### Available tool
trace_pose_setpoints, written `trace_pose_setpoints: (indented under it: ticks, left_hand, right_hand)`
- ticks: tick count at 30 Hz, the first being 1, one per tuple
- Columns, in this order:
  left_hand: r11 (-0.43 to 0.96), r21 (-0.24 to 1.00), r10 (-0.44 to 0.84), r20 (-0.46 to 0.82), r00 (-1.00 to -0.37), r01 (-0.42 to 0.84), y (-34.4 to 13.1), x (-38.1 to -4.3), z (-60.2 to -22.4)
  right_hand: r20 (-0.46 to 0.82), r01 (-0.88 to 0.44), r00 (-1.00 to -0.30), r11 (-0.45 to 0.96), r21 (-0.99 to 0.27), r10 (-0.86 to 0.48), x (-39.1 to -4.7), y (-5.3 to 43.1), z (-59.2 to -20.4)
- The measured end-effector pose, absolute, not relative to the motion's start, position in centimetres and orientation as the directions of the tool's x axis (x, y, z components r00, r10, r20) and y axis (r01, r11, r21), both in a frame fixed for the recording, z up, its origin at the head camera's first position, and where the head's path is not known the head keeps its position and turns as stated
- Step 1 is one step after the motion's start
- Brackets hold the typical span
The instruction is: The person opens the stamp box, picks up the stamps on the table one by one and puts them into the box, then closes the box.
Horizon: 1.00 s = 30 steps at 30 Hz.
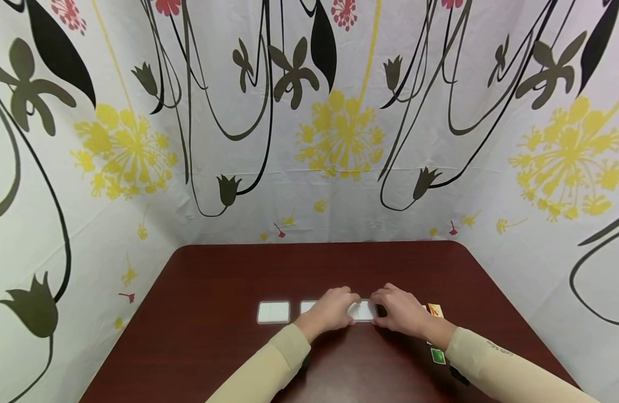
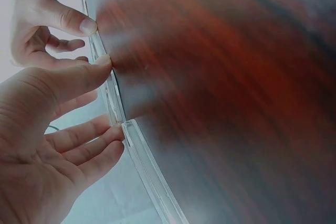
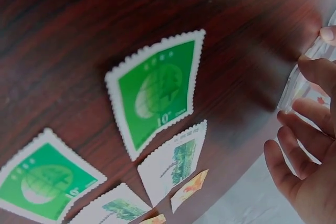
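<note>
A clear, flat rectangular case [image 1: 362,311] with a white inside lies on the table between both hands. My left hand [image 1: 331,309] holds its left end, thumb at the near edge and fingers toward the far one. At the right end, my right hand [image 1: 401,311] grips it the same way. In the left wrist view the left thumb [image 2: 86,80] presses the case's edge, close to the right thumb [image 2: 71,19]. A second case [image 1: 306,305] is partly covered by the left hand, and another [image 1: 273,312] lies farther left.
Beside the right forearm lie several postage stamps: green ones [image 3: 157,95], ones with a tree picture [image 3: 176,163] and small orange ones [image 3: 190,190]. The dark red wooden table [image 1: 229,268] ends at a flower-patterned curtain [image 1: 329,212] behind and at the sides.
</note>
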<state>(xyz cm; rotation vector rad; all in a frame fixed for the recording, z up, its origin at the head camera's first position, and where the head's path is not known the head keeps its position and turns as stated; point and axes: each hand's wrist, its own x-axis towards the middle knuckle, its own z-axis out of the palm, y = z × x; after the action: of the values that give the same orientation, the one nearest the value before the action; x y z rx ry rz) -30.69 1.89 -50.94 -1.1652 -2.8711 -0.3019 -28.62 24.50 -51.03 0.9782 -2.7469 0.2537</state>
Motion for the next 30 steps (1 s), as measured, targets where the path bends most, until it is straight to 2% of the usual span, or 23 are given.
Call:
trace_pose_setpoints:
  ticks: [13, 19, 30]
  left_hand:
    - [0.685, 0.268, 0.677, 0.109, -0.728, 0.677, 1.4, -30.9, -50.8]
    - [0.677, 0.309, 0.670, 0.118, -0.733, 0.668, 1.3, -30.8, -50.7]
    - [0.694, 0.309, 0.652, 0.112, -0.749, 0.650, 1.2, -31.5, -49.1]
  right_hand:
    - [0.289, -0.670, -0.724, 0.739, -0.075, -0.627, -28.7, 24.9, -51.3]
    - [0.257, -0.663, -0.737, 0.743, -0.093, -0.625, -28.8, 25.0, -50.7]
    - [0.270, -0.667, -0.730, 0.741, -0.079, -0.628, -29.8, 25.2, -49.5]
